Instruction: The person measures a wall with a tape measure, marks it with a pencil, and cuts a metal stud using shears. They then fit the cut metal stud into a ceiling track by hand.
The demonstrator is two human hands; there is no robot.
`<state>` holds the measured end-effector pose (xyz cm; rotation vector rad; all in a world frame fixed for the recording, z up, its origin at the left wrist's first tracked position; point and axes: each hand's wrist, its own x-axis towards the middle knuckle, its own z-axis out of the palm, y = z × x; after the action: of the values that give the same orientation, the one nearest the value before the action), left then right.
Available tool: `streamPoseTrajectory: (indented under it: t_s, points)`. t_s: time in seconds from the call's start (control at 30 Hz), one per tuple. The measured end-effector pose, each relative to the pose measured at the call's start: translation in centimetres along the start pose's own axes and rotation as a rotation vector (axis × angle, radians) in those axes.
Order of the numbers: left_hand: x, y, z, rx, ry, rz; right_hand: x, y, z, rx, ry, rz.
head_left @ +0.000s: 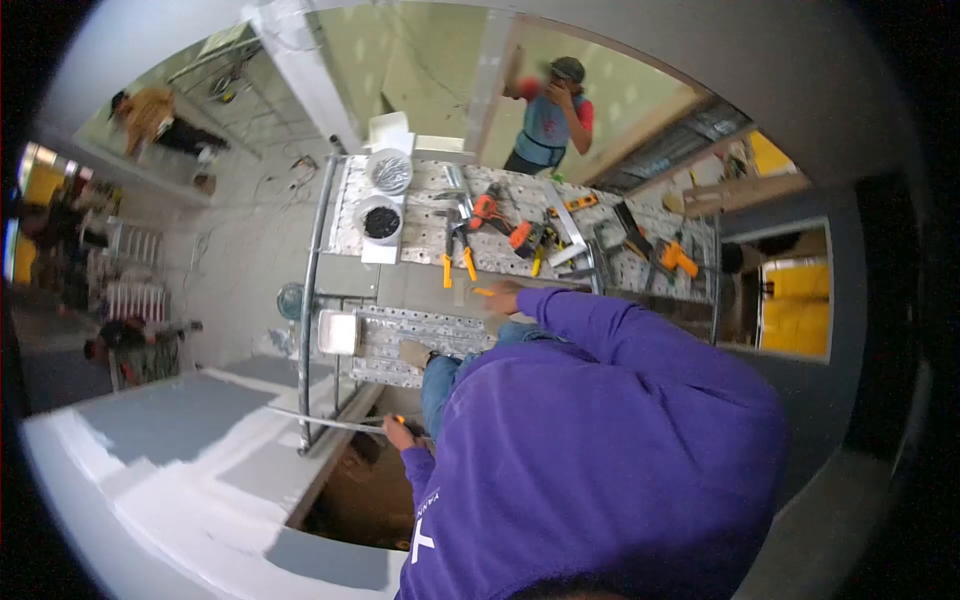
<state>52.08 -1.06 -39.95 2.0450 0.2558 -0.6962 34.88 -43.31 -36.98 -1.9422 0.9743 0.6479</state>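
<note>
While we kneel on the perforated platform (420, 330) at frame centre, our left hand (400, 432) sits low, fist closed around a long thin metal blade (320, 421). Its long axis runs nearly level toward the left of the frame, across the grey-white board (190, 440), the orange handle end at the fist. Our right hand (503, 297) reaches up-frame to the tool-strewn bench (640, 262); fingers look loosely curled beside a small orange item (483, 292), but we cannot tell whether they grip it. Right hand is nearer the tools; left owns the blade.
</note>
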Motion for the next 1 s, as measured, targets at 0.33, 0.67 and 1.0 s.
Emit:
streamPoseTrajectory:
  t_s: [0.33,0.67,1.0]
  points:
    - [1.2,24.1,12.5,-0.199,-0.787,0.045,-7.7,-17.4,2.8,0.371,0.207,-0.281]
    - [5.4,18.6,16.0,0.529,-0.934,0.338,-6.3,-3.9,6.1,0.670,0.610,-0.089]
    - [8.5,7.4,-2.9,0.700,-0.517,-0.142,-4.3,6.7,-1.5,1.065,0.628,0.366]
